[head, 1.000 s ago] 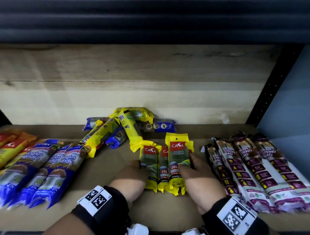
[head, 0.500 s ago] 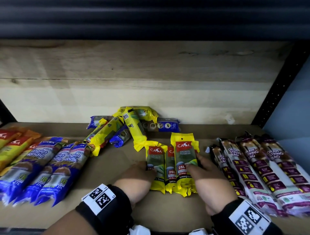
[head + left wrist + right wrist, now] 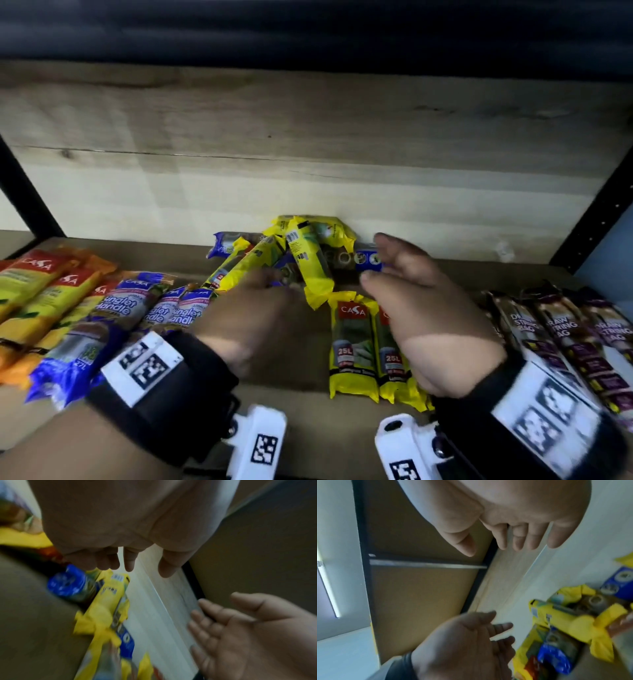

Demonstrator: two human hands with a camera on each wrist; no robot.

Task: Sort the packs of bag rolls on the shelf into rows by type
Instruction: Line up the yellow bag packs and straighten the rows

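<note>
Both hands are reaching spread and empty, left hand [image 3: 253,308] and right hand [image 3: 411,308], toward the jumbled pile [image 3: 294,253], risking knocking the yellow row [image 3: 356,346] crooked.

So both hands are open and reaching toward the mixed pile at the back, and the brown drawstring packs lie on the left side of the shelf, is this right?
Not quite: the head view shows the brown drawstring packs on the right side. The left hand and right hand are open, reaching toward the mixed pile.

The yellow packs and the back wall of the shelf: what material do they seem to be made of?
The yellow packs look like thin glossy plastic film: they catch the light, and their crimped ends wrinkle. The back wall looks like pale matte wood board, with grain and a seam; it could be a laminate print.
</note>
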